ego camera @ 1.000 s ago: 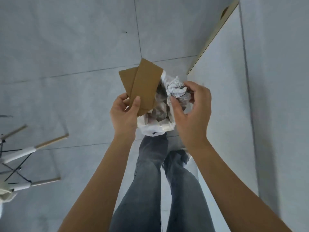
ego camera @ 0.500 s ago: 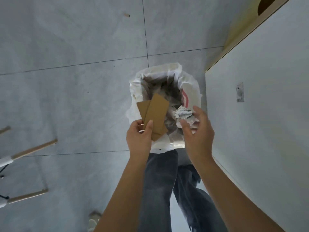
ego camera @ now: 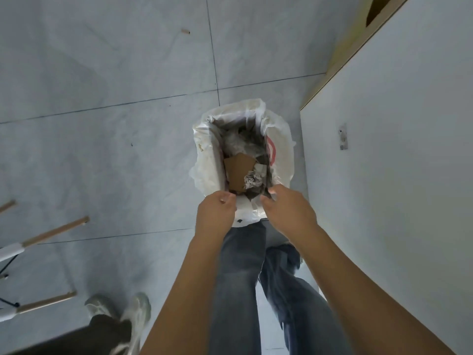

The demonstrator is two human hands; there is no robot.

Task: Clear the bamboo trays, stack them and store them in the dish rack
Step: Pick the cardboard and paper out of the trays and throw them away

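Note:
A waste bin lined with a white plastic bag [ego camera: 210, 160] stands on the grey tiled floor in front of my legs. Inside it lie brown cardboard pieces [ego camera: 238, 170] and a crumpled white paper ball [ego camera: 252, 180] on top of older rubbish. My left hand [ego camera: 216, 216] hovers over the bin's near rim, fingers loosely curled and holding nothing. My right hand [ego camera: 289, 211] hangs beside it over the same rim, also holding nothing. No bamboo trays or dish rack are in view.
A white cabinet side [ego camera: 396, 162] with a wooden top edge rises close on the right of the bin. Wooden chair legs [ego camera: 55, 230] stand at the left. Another person's shoes [ego camera: 135, 313] are at the lower left.
Both hands have let go: the cardboard pieces and the paper ball dropped from my hands into the bin. My hands drew back toward the near rim.

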